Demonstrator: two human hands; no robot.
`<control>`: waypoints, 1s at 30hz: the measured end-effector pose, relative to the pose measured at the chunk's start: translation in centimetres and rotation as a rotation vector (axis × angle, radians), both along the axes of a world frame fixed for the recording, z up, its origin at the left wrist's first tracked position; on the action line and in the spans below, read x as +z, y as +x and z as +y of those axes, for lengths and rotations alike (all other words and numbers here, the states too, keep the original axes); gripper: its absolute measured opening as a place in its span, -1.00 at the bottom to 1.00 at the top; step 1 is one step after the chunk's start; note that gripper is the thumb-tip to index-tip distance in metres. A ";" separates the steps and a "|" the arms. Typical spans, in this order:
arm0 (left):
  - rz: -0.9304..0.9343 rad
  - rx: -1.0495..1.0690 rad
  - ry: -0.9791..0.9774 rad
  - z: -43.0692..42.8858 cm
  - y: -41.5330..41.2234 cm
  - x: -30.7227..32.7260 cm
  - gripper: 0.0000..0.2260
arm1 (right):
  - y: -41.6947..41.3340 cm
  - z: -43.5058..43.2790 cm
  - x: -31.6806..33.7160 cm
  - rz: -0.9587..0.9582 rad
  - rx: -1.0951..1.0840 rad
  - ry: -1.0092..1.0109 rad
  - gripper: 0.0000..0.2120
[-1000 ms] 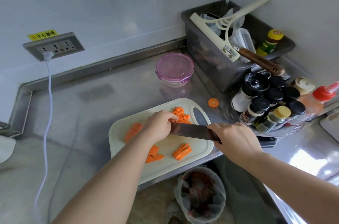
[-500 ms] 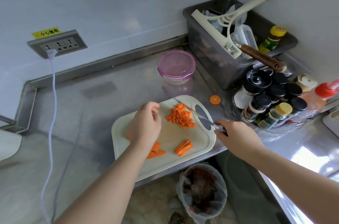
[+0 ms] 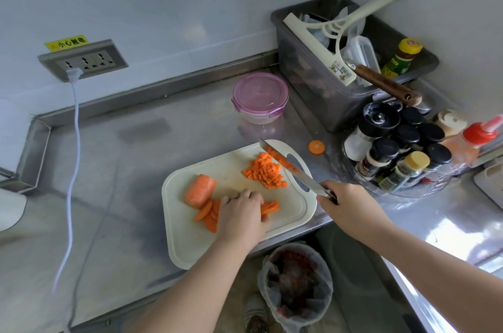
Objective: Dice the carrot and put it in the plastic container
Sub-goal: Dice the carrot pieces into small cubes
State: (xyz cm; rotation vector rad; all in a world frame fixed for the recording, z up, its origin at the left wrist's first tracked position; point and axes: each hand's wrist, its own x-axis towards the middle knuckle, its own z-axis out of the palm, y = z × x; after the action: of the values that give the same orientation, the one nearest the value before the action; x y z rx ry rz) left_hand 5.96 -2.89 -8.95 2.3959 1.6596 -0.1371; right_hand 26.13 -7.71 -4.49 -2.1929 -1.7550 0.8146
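Since half a second ago the left hand [image 3: 242,212] has dropped onto the carrot strips [image 3: 272,206], grip curled over them. The right hand [image 3: 351,207] keeps its grip closed round the knife [image 3: 288,166], blade raised beside the diced carrot [image 3: 265,172] on the cutting board [image 3: 190,248]. Dicing looks midway, and the strips want lining up under the blade next. A carrot chunk [image 3: 200,190] waits uncut, and the plastic container [image 3: 260,98] beyond the board is lidded.

Brushed steel counter [image 3: 141,169]; matt plastic board [image 3: 239,169]; glossy blade [image 3: 288,166].

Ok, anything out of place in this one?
One carrot slice lies on the counter, off the board, beside the spice jars. It looks like a stray from cutting.
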 end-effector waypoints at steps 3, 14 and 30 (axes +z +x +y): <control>0.011 0.061 0.008 0.9 -0.1 -0.1 -0.72 | -0.4 -0.1 0.0 0.015 0.021 -0.046 -0.68; -0.075 0.163 -0.002 1.9 -3.5 -0.6 -0.78 | -3.0 0.1 -0.8 0.027 0.100 -0.179 -0.64; -0.324 0.264 -0.081 2.2 -3.0 -1.5 -0.70 | -4.7 -0.1 -1.6 -0.002 0.130 -0.177 -0.67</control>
State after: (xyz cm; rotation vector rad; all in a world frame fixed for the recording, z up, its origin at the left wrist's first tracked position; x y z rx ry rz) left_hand 2.93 -0.65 -10.48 1.9890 1.7514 0.2120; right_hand 21.40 -7.85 -6.14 -2.2043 -1.9105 1.0342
